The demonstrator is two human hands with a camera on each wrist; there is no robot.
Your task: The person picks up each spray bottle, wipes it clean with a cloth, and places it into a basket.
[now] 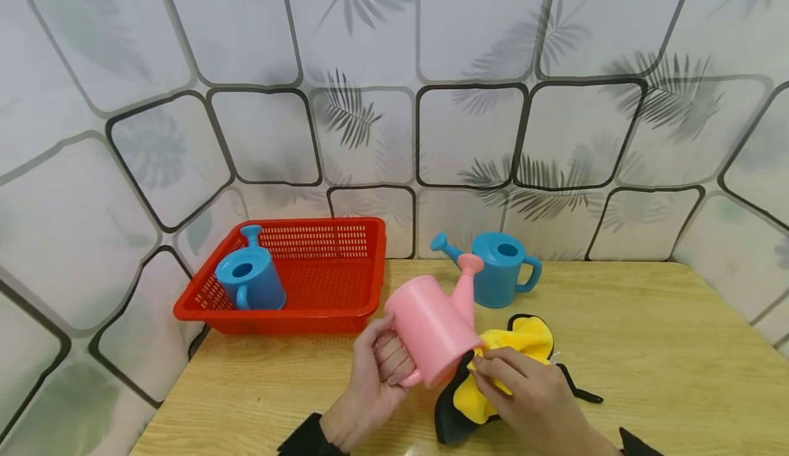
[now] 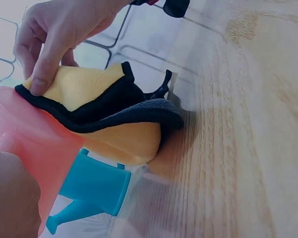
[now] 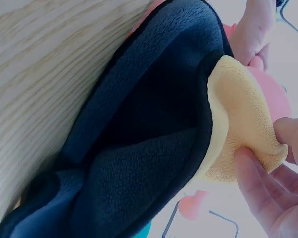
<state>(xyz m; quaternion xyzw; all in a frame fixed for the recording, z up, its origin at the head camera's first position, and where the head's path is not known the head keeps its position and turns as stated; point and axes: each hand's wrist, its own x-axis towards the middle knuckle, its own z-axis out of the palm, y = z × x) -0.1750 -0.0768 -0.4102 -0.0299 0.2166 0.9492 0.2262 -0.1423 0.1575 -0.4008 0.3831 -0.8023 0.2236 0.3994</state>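
Observation:
A pink watering can (image 1: 431,329) is tilted above the table, its spout pointing up and to the right. My left hand (image 1: 382,367) grips its handle, fingers curled round it. My right hand (image 1: 536,394) pinches the edge of a yellow cloth (image 1: 474,404) with a dark grey back and black trim, right at the can's base. In the right wrist view the thumb and fingers squeeze a fold of the cloth (image 3: 233,119). The left wrist view shows the cloth (image 2: 89,87) against the pink can (image 2: 35,134); its lower part hangs down to the tabletop.
A red basket (image 1: 333,322) stands at the back left, with a blue watering can (image 1: 261,285) inside at its left end. Another blue watering can (image 1: 493,278) stands behind the pink one. The wooden table (image 1: 666,346) meets a patterned wall covering (image 1: 468,134) at the back.

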